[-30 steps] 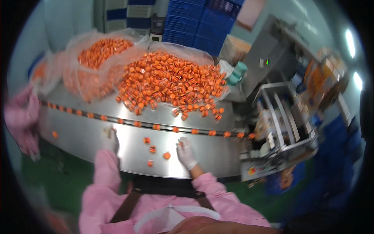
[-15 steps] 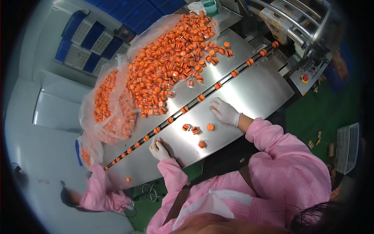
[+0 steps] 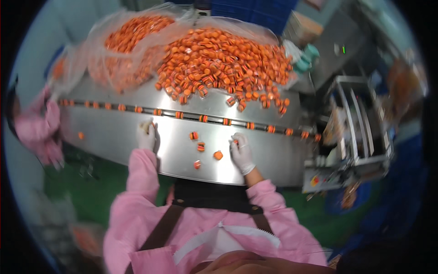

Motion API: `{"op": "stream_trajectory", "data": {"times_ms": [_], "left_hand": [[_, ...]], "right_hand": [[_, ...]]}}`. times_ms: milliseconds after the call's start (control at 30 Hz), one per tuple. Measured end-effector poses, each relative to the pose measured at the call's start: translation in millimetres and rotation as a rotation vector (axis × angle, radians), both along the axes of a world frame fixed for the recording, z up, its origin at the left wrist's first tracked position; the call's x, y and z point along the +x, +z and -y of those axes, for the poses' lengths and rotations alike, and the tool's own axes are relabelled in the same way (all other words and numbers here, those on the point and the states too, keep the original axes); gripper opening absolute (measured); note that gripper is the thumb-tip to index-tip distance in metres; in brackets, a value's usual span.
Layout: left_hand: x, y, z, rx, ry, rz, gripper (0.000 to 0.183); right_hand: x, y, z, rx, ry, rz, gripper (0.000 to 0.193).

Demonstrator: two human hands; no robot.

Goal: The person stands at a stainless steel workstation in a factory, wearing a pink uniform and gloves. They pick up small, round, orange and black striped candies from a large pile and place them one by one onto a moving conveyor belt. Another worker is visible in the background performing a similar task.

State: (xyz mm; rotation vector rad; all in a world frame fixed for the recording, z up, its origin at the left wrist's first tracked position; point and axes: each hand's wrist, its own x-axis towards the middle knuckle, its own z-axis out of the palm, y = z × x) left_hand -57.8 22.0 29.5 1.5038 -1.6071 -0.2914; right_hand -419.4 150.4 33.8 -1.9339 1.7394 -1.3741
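Small striped pieces (image 3: pixel 200 147) are spread on a shiny table (image 3: pixel 175 153)

Two hands in thin white gloves are held over the table. The left hand (image 3: pixel 146 137) is seen left of the middle of the frame, just below a thin belt (image 3: pixel 215 120). Its fingers are bent, and a bit of orange is seen at the tips. The picture is blurred there, so it cannot be told if a piece is pinched. The right hand (image 3: pixel 242 155) is seen just right of the middle, with its fingers curled. A bit of orange is shown by its fingertips too, but it cannot be told if it is gripped or just touched.

Between the two hands, four orange and dark striped pieces are left loose on the table. The one with its orange side up is placed nearest to the right hand. One more orange piece (image 3: pixel 81 135) is seen far to the left.

A long row of the same pieces is held by the belt, which is stretched from the left side to a metal machine (image 3: pixel 358 125) at the right. Above the belt, a big heap (image 3: pixel 228 64) is piled up at the top middle. A clear bag (image 3: pixel 102 68) is filled with more at the upper left. At the left edge, a person in pink (image 3: pixel 36 121) is seen by the table.
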Motion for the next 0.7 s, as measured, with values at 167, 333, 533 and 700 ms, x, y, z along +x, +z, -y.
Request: {"op": "stream_trajectory", "data": {"times_ms": [167, 333, 533, 700], "left_hand": [[6.4, -20.9, 4.9, -0.022, 0.06, -0.062, 0.021], [-2.4, 7.4, -2.3, 0.03, 0.062, -0.058, 0.021], [3.6, 3.1, -0.7, 0.038, 0.039, -0.088, 0.022], [7.9, -11.3, 4.8, -0.011, 0.004, -0.124, 0.021]], "right_hand": [[2.2, 4.9, 2.3, 0.091, 0.063, -0.037, 0.019], [3.2, 8.8, -1.2, 0.112, 0.072, -0.051, 0.019], [6.6, 6.3, 1.1, 0.087, 0.076, -0.025, 0.02], [7.8, 7.8, 1.1, 0.073, 0.058, -0.007, 0.02]]}}
